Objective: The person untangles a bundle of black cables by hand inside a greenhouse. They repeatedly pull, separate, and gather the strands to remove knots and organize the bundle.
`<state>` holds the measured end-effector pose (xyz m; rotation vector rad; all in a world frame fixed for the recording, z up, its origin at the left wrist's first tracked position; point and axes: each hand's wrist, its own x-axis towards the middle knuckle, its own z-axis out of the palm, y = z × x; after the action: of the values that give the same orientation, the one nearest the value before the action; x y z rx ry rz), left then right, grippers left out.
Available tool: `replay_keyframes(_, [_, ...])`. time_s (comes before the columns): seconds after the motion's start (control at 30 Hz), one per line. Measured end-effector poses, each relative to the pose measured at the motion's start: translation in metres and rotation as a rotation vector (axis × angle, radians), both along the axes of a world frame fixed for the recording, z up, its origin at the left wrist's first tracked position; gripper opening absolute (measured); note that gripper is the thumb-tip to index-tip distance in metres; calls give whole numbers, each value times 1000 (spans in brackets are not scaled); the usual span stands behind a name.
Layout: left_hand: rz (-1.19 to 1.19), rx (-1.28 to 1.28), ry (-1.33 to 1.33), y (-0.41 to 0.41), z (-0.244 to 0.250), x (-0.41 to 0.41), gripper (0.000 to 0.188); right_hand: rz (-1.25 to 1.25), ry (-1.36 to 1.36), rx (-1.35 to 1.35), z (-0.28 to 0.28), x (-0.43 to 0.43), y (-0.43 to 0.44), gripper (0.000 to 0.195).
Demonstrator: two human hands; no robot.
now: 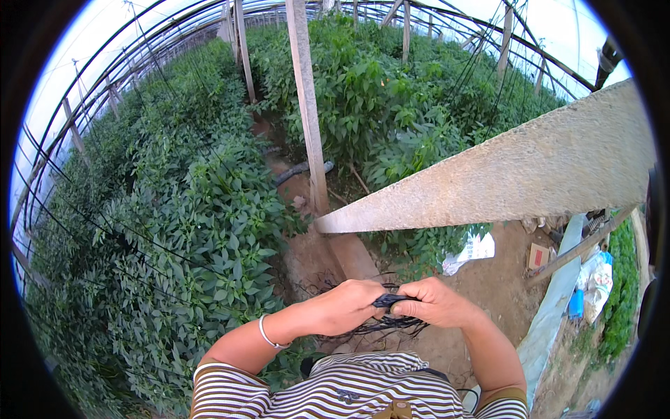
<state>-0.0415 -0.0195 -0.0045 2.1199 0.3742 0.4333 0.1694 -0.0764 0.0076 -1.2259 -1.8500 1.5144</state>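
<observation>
My left hand (352, 308), with a bracelet on its wrist, is closed on a bunch of thin black cords (388, 300) in front of my chest. From the other side, my right hand (429, 301) pinches the same bunch between thumb and fingers. Only a short stretch of the bunch shows between the two fists. More black strands hang in loose loops around and below the hands. Whether these loops are one length or several, I cannot tell.
Dense leafy green plants (209, 230) fill the left side. A thick concrete beam (497, 167) slants across the right, meeting the foot of an upright post (309, 105). A white printed sack (471, 252), a cardboard box (538, 256) and plastic sheeting (549, 309) lie at the right.
</observation>
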Motion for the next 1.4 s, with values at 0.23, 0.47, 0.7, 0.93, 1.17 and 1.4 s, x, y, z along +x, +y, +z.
replay_keyframes(0.23, [-470, -1430, -1020, -5, 9, -27, 20, -149, 111, 37, -21, 1, -1, 20])
replay_keyframes(0.47, [336, 181, -236, 1, -8, 5, 17, -172, -37, 264, 10, -9, -5, 18])
replay_keyframes(0.7, [-134, -1314, -831, -14, 7, -19, 39, -215, 63, 141, -7, 9, 2, 18])
replay_keyframes(0.93, [431, -19, -269, -1, 4, 20, 18, -164, -32, 217, 16, -15, -4, 18])
replay_keyframes(1.17, [-320, -1198, -580, -4, 0, -18, 47, -295, 35, 116, 17, 11, 5, 17])
replay_keyframes(1.4, [361, -106, -505, 5, 3, 19, 24, -85, 19, 260, 23, -18, -1, 18])
